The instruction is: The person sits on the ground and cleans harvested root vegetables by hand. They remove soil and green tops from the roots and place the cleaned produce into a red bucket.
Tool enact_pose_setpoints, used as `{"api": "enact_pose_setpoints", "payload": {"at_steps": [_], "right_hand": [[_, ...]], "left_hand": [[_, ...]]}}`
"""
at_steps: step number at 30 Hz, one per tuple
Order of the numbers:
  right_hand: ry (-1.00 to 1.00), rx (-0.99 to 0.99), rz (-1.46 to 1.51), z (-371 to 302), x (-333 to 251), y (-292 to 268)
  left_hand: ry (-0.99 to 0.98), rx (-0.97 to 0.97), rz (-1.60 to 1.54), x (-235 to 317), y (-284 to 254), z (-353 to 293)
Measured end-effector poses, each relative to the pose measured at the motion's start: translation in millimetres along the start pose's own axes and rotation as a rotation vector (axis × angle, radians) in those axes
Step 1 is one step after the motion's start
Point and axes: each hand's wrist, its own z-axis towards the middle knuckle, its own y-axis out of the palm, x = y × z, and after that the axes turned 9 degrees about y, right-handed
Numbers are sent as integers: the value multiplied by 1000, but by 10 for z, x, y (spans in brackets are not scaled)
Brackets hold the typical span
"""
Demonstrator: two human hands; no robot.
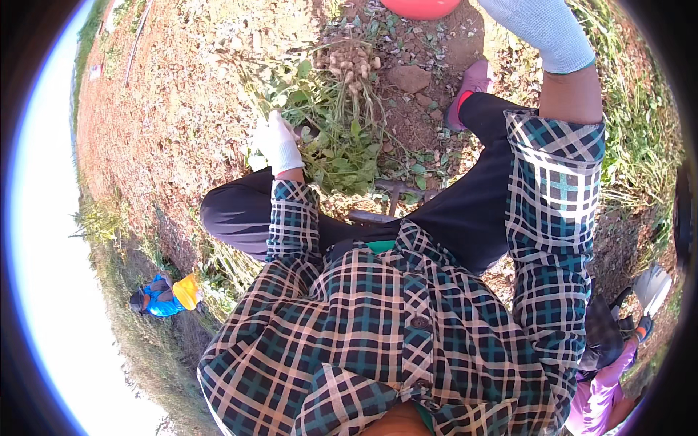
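Peanut plants (338, 145) lie over the soil (408, 131) ahead of the bent legs (233, 211), pods (354, 67) clustered at the far end. They should handle light and limp, pods likely detaching easily, so gathered stems seem the best hold. The left grip (278, 142) curls at the foliage, whether clasping it I cannot tell; the right grip (538, 25), near a red container (422, 6), has its fingers out of frame, state unclear.
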Motion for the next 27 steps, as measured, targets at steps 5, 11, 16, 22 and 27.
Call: {"api": "enact_pose_setpoints", "payload": {"at_steps": [5, 11, 16, 22, 27], "right_hand": [[-125, 88, -176, 12, 159, 11], [-119, -99, -182, 158, 302, 313], [96, -131, -105, 134, 272, 423], [21, -521, 689, 36, 136, 630], [405, -489, 1206, -39, 190, 947]], "left_hand": [[48, -269, -154, 96, -188, -1], [136, -367, -250, 895, -442, -161], [219, -648, -467, 1671, -451, 20], [288, -837, -412, 1913, -60, 82], [1026, -953, 405, 1449, 620, -62]]}}
